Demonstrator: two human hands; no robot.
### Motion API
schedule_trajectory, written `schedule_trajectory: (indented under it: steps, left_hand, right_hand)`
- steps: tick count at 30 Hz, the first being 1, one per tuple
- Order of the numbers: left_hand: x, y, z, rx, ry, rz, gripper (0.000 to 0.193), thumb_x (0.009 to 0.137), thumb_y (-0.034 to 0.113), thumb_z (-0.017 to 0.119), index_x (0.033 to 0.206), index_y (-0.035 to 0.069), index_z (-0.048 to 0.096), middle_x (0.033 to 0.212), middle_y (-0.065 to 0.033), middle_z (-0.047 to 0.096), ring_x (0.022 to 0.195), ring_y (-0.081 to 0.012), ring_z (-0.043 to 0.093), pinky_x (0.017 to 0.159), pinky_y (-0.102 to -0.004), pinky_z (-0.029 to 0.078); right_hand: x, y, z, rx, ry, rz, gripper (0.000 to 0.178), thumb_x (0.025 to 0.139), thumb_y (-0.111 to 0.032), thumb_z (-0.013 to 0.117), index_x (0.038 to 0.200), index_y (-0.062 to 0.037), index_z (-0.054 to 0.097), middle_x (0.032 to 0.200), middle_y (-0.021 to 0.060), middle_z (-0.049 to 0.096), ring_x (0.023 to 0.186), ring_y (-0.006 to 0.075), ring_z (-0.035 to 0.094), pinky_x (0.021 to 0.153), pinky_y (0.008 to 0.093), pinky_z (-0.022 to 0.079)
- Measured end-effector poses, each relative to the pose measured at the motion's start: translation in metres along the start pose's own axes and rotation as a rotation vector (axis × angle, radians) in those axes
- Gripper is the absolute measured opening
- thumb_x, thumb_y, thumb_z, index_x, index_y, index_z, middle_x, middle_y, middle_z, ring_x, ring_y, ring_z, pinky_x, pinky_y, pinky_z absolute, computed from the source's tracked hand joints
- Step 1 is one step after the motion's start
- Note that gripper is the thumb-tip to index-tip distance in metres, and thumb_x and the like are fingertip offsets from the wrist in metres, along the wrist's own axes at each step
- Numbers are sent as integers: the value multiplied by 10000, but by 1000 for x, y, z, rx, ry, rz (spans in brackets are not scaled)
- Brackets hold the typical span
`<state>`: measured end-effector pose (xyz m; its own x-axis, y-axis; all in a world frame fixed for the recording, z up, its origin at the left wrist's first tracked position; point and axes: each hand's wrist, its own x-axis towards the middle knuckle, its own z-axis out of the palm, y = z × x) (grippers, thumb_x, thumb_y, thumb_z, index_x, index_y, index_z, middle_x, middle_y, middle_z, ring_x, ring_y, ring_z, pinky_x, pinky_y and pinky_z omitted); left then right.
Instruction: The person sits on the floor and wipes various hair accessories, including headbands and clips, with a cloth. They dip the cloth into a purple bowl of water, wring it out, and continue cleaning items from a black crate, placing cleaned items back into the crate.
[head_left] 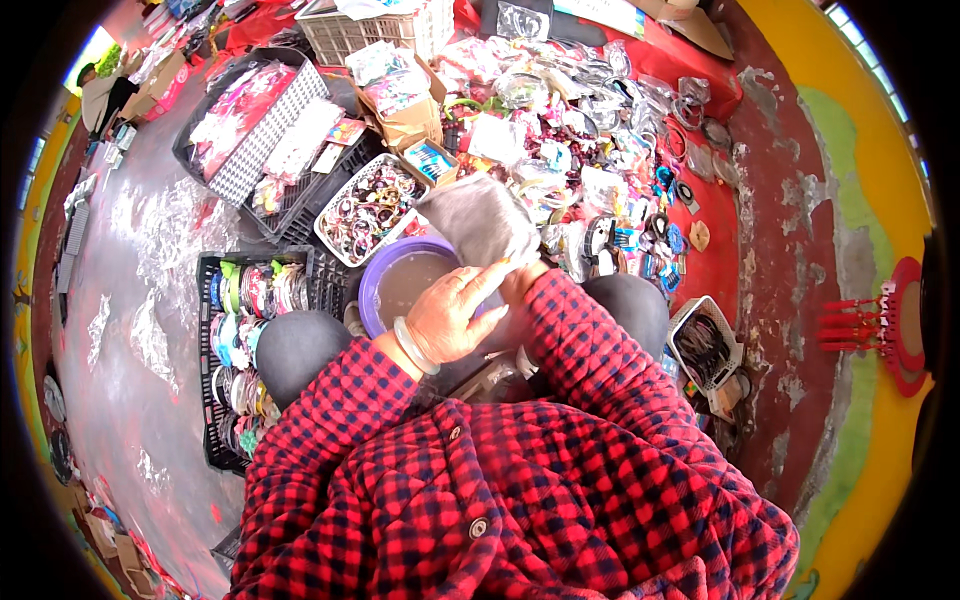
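My right hand (522,281) is closed at the lower edge of a smooth grey sheet, perhaps a cloth or a bag (478,215), which stands up above it; most of its fingers are hidden. My left hand (452,312), with a pale bangle (415,346) at the wrist, reaches across with fingers stretched out and thumb apart. Its fingertips meet the right hand near the sheet's lower corner. Below both hands, between my knees, stands a round purple basin (371,283) with greyish contents, partly covered by the left hand.
A black crate (207,410) of rolled bands stands left of my knee. Beyond the basin are a white basket (333,243) of hair ties, a cardboard box (420,122) and black crates (245,140). Packaged accessories (560,140) cover red cloth ahead. A small basket (728,372) sits at right.
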<state>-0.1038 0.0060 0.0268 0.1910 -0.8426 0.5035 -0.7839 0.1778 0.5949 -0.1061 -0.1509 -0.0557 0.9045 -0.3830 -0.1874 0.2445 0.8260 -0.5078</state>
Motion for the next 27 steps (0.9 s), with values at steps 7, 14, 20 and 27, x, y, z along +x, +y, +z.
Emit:
schedule_trajectory:
  steps: [7,14,20,27]
  left_hand:
    - [-3,-32,-2,35,-71,-122,272,767,63,593,1024,-27,581,906,-159,612,830,-310,584,760,-377,471]
    - [-14,-44,-5,-8,-253,-204,232,774,82,590,983,-18,592,829,-145,601,763,-290,583,680,-373,469]
    - [-15,-61,-5,-1,-427,-336,245,773,85,584,998,-11,576,824,-142,594,759,-295,576,677,-379,461]
    - [-19,-86,8,-106,-355,-449,197,804,118,548,966,6,567,784,-141,576,738,-311,561,664,-394,452]
  right_hand:
    - [30,-102,-55,-2148,159,-1007,116,795,-186,501,808,-122,596,762,37,577,782,200,578,652,308,445]
    - [41,-91,-64,-2896,596,303,258,716,-309,565,851,-109,656,833,56,634,781,211,630,655,334,462]
    - [89,-51,-108,-3037,191,834,576,817,-526,403,1201,-115,527,1233,88,515,1170,306,438,941,561,235]
    - [176,21,-337,-3053,601,589,537,882,-415,414,1310,-90,416,1376,55,376,1252,260,358,1041,418,225]
